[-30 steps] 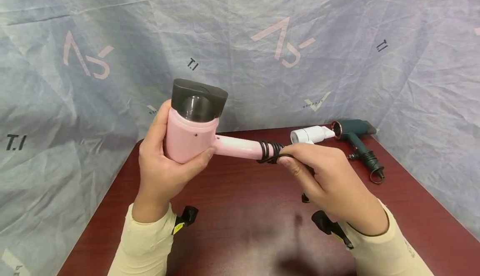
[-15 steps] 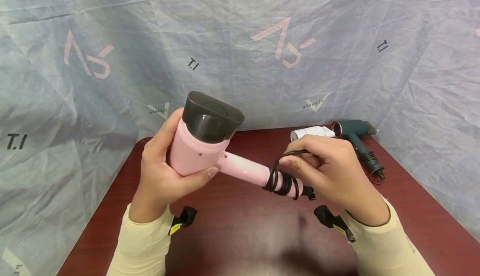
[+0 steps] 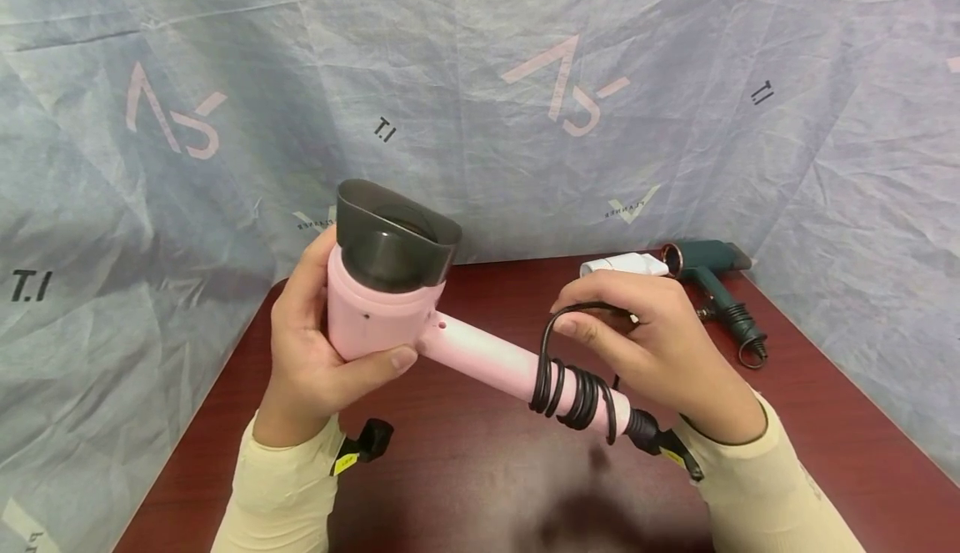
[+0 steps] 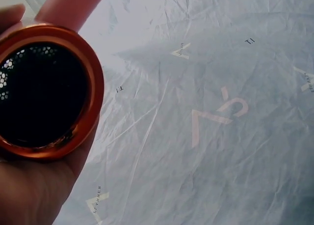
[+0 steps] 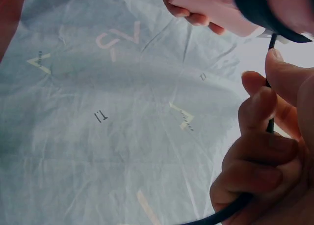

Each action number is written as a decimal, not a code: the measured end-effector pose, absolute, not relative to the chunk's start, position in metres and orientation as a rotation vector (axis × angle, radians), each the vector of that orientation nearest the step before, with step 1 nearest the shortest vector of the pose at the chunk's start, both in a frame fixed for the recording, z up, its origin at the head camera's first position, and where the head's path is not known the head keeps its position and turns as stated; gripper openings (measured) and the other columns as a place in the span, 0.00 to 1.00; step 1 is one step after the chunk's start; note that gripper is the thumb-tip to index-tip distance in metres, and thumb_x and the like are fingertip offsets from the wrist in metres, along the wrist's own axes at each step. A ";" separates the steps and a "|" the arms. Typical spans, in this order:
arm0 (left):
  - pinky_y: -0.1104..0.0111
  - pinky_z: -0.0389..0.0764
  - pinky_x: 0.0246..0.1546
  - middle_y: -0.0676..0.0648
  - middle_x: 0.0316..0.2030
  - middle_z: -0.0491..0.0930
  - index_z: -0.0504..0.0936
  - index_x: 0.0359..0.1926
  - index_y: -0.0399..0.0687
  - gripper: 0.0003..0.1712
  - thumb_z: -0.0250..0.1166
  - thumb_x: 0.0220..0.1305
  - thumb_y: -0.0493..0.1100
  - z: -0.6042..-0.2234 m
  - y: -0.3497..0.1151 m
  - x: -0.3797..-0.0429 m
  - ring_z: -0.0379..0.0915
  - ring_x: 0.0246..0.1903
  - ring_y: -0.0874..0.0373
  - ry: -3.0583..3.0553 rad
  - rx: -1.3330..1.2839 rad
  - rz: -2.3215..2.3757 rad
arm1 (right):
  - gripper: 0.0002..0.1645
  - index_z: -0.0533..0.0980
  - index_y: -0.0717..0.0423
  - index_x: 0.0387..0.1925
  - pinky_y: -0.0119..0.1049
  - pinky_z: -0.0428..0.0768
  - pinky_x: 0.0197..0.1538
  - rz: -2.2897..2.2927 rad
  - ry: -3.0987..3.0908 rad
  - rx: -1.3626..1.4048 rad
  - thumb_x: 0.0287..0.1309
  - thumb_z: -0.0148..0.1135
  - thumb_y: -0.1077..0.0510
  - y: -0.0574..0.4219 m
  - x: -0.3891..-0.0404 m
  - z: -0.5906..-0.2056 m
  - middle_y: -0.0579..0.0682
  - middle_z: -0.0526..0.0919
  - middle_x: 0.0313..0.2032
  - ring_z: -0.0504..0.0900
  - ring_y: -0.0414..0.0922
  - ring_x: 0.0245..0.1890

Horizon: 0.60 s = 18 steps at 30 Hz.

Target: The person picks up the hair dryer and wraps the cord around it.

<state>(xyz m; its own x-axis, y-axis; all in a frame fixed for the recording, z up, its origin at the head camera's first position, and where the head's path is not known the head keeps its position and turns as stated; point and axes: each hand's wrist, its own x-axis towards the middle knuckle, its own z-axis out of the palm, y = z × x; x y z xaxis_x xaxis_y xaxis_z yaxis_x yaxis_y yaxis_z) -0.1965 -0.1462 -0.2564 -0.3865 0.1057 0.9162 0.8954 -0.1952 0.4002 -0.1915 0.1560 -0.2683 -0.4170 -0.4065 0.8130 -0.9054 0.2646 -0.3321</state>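
My left hand (image 3: 307,353) grips the barrel of a pink hair dryer (image 3: 382,319), thumb along its near side. A dark nozzle (image 3: 397,240) tops the barrel, and the handle slants down to the right. In the left wrist view the dryer's round back end shows a copper-coloured ring (image 4: 95,92). Several loops of black cord (image 3: 577,399) wrap the handle's lower part. My right hand (image 3: 660,344) pinches the free run of that cord between thumb and forefinger, above the loops. In the right wrist view the cord (image 5: 271,124) passes through the curled fingers.
At the table's back right lie a white hair dryer (image 3: 626,264), partly behind my right hand, and a dark green hair dryer (image 3: 708,259) with its cord wound on the handle. Grey printed fabric (image 3: 465,103) stands around the reddish-brown table (image 3: 480,470).
The pink dryer's handle has tilted down to the right, showing more of the wound cord. My right hand has drawn a loop of cord up off the handle.
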 end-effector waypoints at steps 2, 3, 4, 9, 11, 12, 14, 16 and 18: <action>0.60 0.79 0.52 0.39 0.52 0.83 0.71 0.65 0.24 0.50 0.79 0.36 0.29 -0.256 -0.146 -0.196 0.80 0.48 0.48 -1.438 -1.193 -1.669 | 0.18 0.85 0.49 0.41 0.25 0.72 0.30 1.083 -1.955 1.195 0.53 0.72 0.72 0.155 -0.193 -0.269 0.40 0.84 0.31 0.72 0.32 0.26; 0.60 0.79 0.52 0.39 0.52 0.83 0.70 0.66 0.24 0.50 0.79 0.36 0.29 -0.256 -0.145 -0.196 0.80 0.48 0.48 -1.434 -1.190 -1.681 | 0.18 0.85 0.49 0.42 0.25 0.71 0.31 1.083 -1.962 1.199 0.54 0.71 0.72 0.155 -0.194 -0.270 0.40 0.83 0.31 0.72 0.32 0.26; 0.60 0.79 0.51 0.39 0.52 0.83 0.70 0.66 0.25 0.50 0.79 0.36 0.29 -0.256 -0.145 -0.195 0.80 0.48 0.48 -1.431 -1.185 -1.691 | 0.19 0.86 0.48 0.43 0.25 0.71 0.31 1.082 -1.973 1.201 0.55 0.71 0.72 0.155 -0.196 -0.271 0.39 0.83 0.31 0.71 0.32 0.26; 0.60 0.80 0.49 0.38 0.51 0.82 0.70 0.66 0.25 0.51 0.78 0.36 0.29 -0.257 -0.143 -0.194 0.79 0.47 0.46 -1.383 -1.179 -1.725 | 0.21 0.86 0.47 0.48 0.25 0.72 0.32 1.102 -2.009 1.251 0.60 0.66 0.72 0.153 -0.203 -0.275 0.37 0.80 0.29 0.74 0.33 0.28; 0.60 0.80 0.49 0.37 0.50 0.82 0.69 0.66 0.24 0.50 0.78 0.37 0.30 -0.257 -0.143 -0.194 0.79 0.47 0.46 -1.358 -1.181 -1.725 | 0.20 0.86 0.48 0.49 0.25 0.73 0.32 1.101 -2.017 1.283 0.62 0.65 0.72 0.151 -0.206 -0.277 0.37 0.79 0.28 0.75 0.33 0.28; 0.61 0.80 0.48 0.37 0.50 0.82 0.69 0.66 0.24 0.50 0.78 0.38 0.30 -0.257 -0.142 -0.194 0.79 0.46 0.46 -1.346 -1.177 -1.725 | 0.20 0.86 0.48 0.49 0.25 0.73 0.32 1.096 -2.023 1.294 0.62 0.65 0.72 0.150 -0.207 -0.277 0.37 0.80 0.29 0.75 0.33 0.28; 0.60 0.80 0.49 0.37 0.51 0.82 0.70 0.66 0.25 0.49 0.78 0.39 0.31 -0.258 -0.142 -0.194 0.79 0.47 0.46 -1.320 -1.167 -1.728 | 0.18 0.86 0.48 0.49 0.25 0.75 0.32 1.112 -2.048 1.302 0.65 0.63 0.70 0.148 -0.207 -0.277 0.37 0.83 0.32 0.77 0.34 0.29; 0.60 0.80 0.49 0.37 0.51 0.82 0.70 0.65 0.25 0.47 0.78 0.40 0.32 -0.258 -0.141 -0.195 0.79 0.46 0.46 -1.289 -1.144 -1.741 | 0.16 0.86 0.48 0.48 0.26 0.76 0.33 1.113 -2.069 1.289 0.67 0.62 0.69 0.145 -0.205 -0.276 0.38 0.85 0.35 0.78 0.34 0.30; 0.60 0.80 0.50 0.37 0.51 0.82 0.71 0.64 0.25 0.46 0.77 0.41 0.32 -0.258 -0.141 -0.196 0.79 0.46 0.45 -1.254 -1.113 -1.750 | 0.15 0.85 0.46 0.47 0.27 0.77 0.35 1.132 -2.106 1.261 0.69 0.61 0.67 0.143 -0.201 -0.275 0.38 0.87 0.37 0.79 0.35 0.32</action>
<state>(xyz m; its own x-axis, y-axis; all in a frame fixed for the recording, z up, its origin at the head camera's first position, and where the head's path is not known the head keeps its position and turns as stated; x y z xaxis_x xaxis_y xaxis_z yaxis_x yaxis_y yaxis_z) -0.1961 -0.1406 -0.2581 -0.3837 -0.0581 0.9216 0.8914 -0.2839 0.3532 -0.2015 0.1433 -0.2749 -0.4907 -0.5146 0.7031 -0.8703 0.2509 -0.4238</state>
